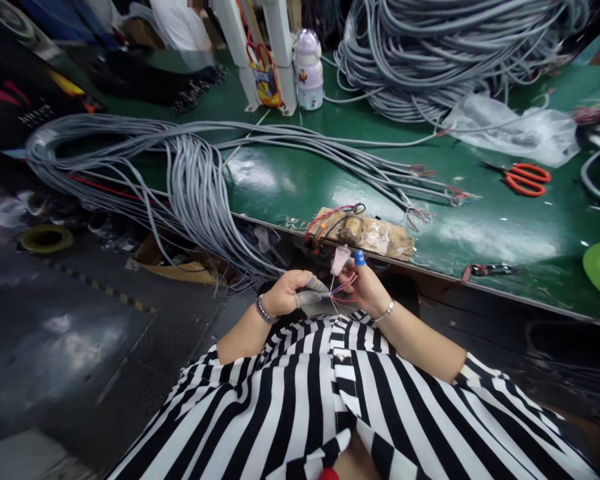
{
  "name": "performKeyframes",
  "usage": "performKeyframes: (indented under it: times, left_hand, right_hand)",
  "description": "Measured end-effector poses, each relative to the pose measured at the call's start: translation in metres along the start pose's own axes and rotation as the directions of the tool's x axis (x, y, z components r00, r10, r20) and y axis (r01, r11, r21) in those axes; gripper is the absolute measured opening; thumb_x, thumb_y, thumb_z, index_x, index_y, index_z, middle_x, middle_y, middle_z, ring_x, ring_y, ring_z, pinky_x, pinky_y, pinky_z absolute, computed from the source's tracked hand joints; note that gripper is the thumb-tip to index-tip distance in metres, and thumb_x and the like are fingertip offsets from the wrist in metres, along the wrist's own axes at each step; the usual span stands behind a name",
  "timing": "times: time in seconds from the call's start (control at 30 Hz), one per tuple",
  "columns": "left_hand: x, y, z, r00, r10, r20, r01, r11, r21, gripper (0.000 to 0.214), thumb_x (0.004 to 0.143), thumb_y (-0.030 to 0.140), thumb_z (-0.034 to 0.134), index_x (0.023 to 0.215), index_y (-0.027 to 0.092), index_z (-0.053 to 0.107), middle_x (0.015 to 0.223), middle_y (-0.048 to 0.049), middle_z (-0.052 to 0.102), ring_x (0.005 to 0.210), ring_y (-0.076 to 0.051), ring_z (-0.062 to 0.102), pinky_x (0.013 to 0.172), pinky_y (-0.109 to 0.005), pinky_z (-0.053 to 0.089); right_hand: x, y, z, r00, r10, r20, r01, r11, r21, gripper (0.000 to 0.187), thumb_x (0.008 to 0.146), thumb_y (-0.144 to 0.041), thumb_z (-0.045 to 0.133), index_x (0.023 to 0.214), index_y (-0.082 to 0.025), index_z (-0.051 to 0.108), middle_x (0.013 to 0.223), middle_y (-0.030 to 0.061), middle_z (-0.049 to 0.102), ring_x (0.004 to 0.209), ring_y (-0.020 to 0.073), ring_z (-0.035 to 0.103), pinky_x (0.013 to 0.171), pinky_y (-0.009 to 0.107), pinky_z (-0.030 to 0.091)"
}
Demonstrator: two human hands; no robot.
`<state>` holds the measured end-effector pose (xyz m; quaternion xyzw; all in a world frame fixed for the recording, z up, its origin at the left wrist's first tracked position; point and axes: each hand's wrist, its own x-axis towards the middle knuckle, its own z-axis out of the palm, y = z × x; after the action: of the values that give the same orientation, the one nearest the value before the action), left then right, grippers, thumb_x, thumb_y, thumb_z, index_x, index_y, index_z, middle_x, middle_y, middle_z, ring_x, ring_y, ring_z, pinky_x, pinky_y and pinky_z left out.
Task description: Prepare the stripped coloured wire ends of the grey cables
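Note:
My left hand (287, 292) is closed around the end of a grey cable (314, 291), close to my striped shirt. Thin coloured wires (341, 288) fan out of the cable's end toward my right hand (364, 285). The right hand pinches these wires, and its fingertips wear pale and blue finger covers. Both hands sit just below the front edge of the green workbench (300, 187). A thick bundle of grey cables (200, 193) drapes off the bench edge down toward my left hand.
A taped wooden block with red and black wires (365, 233) sits at the bench edge above my hands. Orange scissors (525, 179) lie right, near a clear plastic bag (515, 130). A large cable coil (430, 53) and a bottle (308, 70) stand behind. Dark floor lies left.

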<state>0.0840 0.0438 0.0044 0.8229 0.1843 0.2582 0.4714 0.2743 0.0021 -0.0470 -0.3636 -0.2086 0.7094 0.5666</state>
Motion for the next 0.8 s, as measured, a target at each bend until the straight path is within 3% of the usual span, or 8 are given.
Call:
performKeyframes:
  times: [0.1, 0.27, 0.4, 0.53, 0.73, 0.8]
  left_hand:
    - [-0.008, 0.005, 0.000, 1.000, 0.022, 0.013, -0.023, 1.000, 0.006, 0.023, 0.085, 0.035, 0.065, 0.086, 0.014, 0.074, 0.071, -0.0075, 0.070, 0.063, -0.013, 0.064, 0.062, -0.022, 0.050]
    - [-0.023, 0.015, 0.001, 0.992, 0.104, 0.065, -0.102, 0.994, -0.036, 0.017, 0.083, 0.031, 0.068, 0.086, 0.016, 0.074, 0.069, -0.0072, 0.070, 0.062, -0.013, 0.062, 0.064, -0.024, 0.049]
    - [-0.027, 0.015, -0.001, 0.990, 0.043, -0.131, -0.046, 0.999, -0.019, 0.015, 0.082, 0.029, 0.069, 0.090, 0.017, 0.074, 0.070, -0.0057, 0.068, 0.064, -0.012, 0.061, 0.062, -0.023, 0.048]
    - [-0.017, 0.005, -0.004, 0.970, 0.015, -0.242, -0.020, 1.000, -0.016, 0.018, 0.082, 0.031, 0.070, 0.088, 0.015, 0.074, 0.073, -0.0061, 0.068, 0.067, -0.013, 0.062, 0.064, -0.023, 0.049]
    - [0.006, -0.008, 0.000, 0.969, -0.073, -0.235, 0.051, 0.994, -0.099, 0.024, 0.080, 0.035, 0.071, 0.088, 0.013, 0.074, 0.078, -0.0074, 0.071, 0.071, -0.014, 0.065, 0.066, -0.024, 0.052]
    - [0.010, -0.012, 0.002, 0.970, -0.091, -0.226, 0.061, 0.989, -0.136, 0.023, 0.079, 0.033, 0.072, 0.088, 0.012, 0.073, 0.080, -0.0077, 0.072, 0.072, -0.014, 0.066, 0.068, -0.024, 0.052]
  right_hand:
    - [-0.002, -0.001, -0.003, 1.000, -0.004, -0.026, 0.005, 1.000, 0.027, 0.060, 0.066, -0.076, 0.063, 0.070, -0.018, 0.049, 0.059, -0.0039, 0.047, 0.041, 0.0027, 0.023, 0.035, 0.018, 0.010]
    - [-0.007, -0.009, 0.000, 0.997, 0.053, 0.051, -0.053, 0.999, 0.003, 0.060, 0.068, -0.076, 0.062, 0.073, -0.017, 0.053, 0.065, -0.0020, 0.052, 0.042, 0.0030, 0.023, 0.035, 0.018, 0.007]
    - [-0.009, -0.018, 0.003, 0.988, 0.078, 0.135, -0.077, 0.997, -0.014, 0.060, 0.071, -0.077, 0.057, 0.078, -0.017, 0.058, 0.064, -0.0016, 0.051, 0.042, 0.0037, 0.022, 0.037, 0.019, 0.006]
    - [-0.010, -0.026, 0.008, 0.982, 0.096, 0.164, -0.083, 0.993, -0.087, 0.055, 0.075, -0.071, 0.059, 0.076, -0.015, 0.060, 0.052, -0.0047, 0.040, 0.042, 0.0046, 0.020, 0.039, 0.021, 0.005]
    - [-0.009, -0.021, 0.011, 0.996, -0.078, 0.045, 0.086, 0.977, -0.194, 0.054, 0.078, -0.070, 0.058, 0.065, -0.017, 0.054, 0.044, -0.0064, 0.031, 0.042, 0.0062, 0.022, 0.040, 0.022, 0.014]
    - [-0.007, -0.018, 0.011, 0.996, -0.078, 0.035, 0.084, 0.969, -0.230, 0.056, 0.079, -0.072, 0.053, 0.065, -0.018, 0.052, 0.044, -0.0066, 0.030, 0.042, 0.0068, 0.022, 0.040, 0.022, 0.016]
